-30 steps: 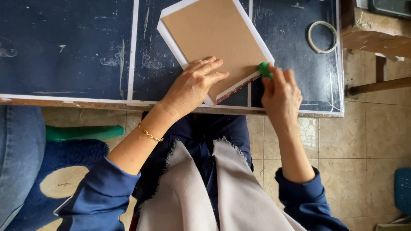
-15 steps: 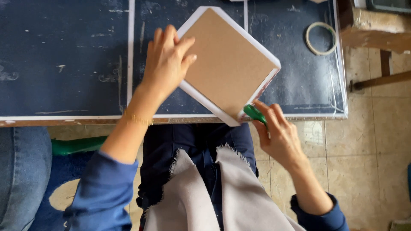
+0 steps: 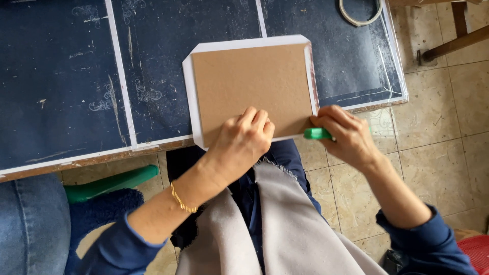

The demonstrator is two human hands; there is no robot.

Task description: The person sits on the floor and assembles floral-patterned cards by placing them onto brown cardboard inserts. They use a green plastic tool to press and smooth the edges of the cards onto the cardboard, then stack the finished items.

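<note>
- A person seated at a dark blue table (image 3: 61, 91) is working on a brown cardboard panel (image 3: 249, 86), seen from a camera worn on the head and looking straight down.
- The cardboard panel is lying flat on a slightly larger white sheet (image 3: 187, 81), whose border is showing along the panel's left, top and right sides; the sheet's corners are cut at an angle.
- Panel and sheet are sitting at the table's near edge, right of its middle, with their lower edge overhanging that edge slightly, above the person's lap.
- The left hand (image 3: 239, 145) is pressing down on the panel's lower edge, fingers curled together and knuckles resting on the cardboard; a thin gold bracelet (image 3: 182, 199) is circling the wrist.
- The right hand (image 3: 346, 135) is closing around a small green tool (image 3: 317, 133), fingers wrapped tight on it, with the tool's tip touching the lower right corner of the panel.
- A ring of pale tape (image 3: 360, 12) is lying near the table's far right corner, well apart from the panel.
- White lines are dividing the table's surface into sections.
- A grey frayed cloth (image 3: 285, 229) is draping over the person's lap, and both arms are wearing blue sleeves.
- A green chair leg (image 3: 109, 184) is showing under the table's near edge, above tiled floor (image 3: 448, 102).
</note>
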